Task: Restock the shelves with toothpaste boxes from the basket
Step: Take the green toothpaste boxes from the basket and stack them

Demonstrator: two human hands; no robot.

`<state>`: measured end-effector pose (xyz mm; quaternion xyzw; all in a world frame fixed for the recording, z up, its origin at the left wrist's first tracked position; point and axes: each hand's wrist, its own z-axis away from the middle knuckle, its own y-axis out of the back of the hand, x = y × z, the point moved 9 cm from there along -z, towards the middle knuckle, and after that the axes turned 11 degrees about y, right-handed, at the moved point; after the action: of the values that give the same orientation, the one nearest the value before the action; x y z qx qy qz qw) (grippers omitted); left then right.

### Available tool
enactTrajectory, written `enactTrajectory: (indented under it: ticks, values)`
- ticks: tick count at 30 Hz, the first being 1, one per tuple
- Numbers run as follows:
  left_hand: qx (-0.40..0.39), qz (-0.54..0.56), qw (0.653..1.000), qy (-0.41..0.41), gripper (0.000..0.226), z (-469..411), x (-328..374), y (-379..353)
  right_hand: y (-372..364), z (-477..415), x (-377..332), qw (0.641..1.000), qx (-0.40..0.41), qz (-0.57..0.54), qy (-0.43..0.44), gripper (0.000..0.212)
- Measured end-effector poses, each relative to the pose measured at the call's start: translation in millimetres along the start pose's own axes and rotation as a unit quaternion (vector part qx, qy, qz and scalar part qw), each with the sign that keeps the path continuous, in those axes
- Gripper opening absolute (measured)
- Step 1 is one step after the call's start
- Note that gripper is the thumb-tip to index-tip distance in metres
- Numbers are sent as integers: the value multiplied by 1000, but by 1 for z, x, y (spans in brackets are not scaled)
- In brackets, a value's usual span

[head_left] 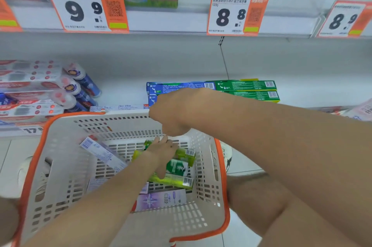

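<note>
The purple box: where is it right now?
In the head view, the purple box lies flat on the floor of the basket, at its end nearest the person, just this side of the green boxes that the left hand grips.

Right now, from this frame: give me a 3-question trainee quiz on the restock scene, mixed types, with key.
1. True or false: the basket holds only purple boxes.
2. Which hand is on the green boxes inside the basket? A left, B right, C both.
3. Fill in: the price tag hanging above the shelved green boxes reads ___.
Key: 1 false; 2 A, the left hand; 3 8.8.
</note>
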<state>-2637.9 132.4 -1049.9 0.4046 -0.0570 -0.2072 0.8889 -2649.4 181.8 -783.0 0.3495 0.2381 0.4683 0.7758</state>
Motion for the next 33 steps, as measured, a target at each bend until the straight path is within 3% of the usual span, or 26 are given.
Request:
enactTrajectory:
  ticks: [3,7,12,14,18,23,26,29,33]
  values:
    - [-2,-23,1000,-4,91,9,-5,-8,0,6,-1,1000,2,-4,12,24]
    - [-37,74,997,1,83,28,-7,-23,1,12,-4,1000,-13,-1,9,6]
    - [23,86,996,16,72,57,-12,0,16,18,-2,1000,8,6,-4,5]
    - [47,159,985,41,68,69,-25,22,29,23,2,1000,27,4,-15,8]
    - [78,439,893,56,50,108,-61,77,52,44,12,998,34,-4,-54,13]
    - [88,598,795,51,52,175,-99,146,55,101,22,982,-30,-74,-170,32]
    - [98,643,757,58,47,222,-115,180,45,118,8,959,-54,-215,-176,39]
    - [124,689,712,56,41,266,-119,202,61,108,-13,915,70,-375,-130,35]
    - [193,733,649,63,18,309,-117,214,86,105,-25,767,258,-579,-100,40]
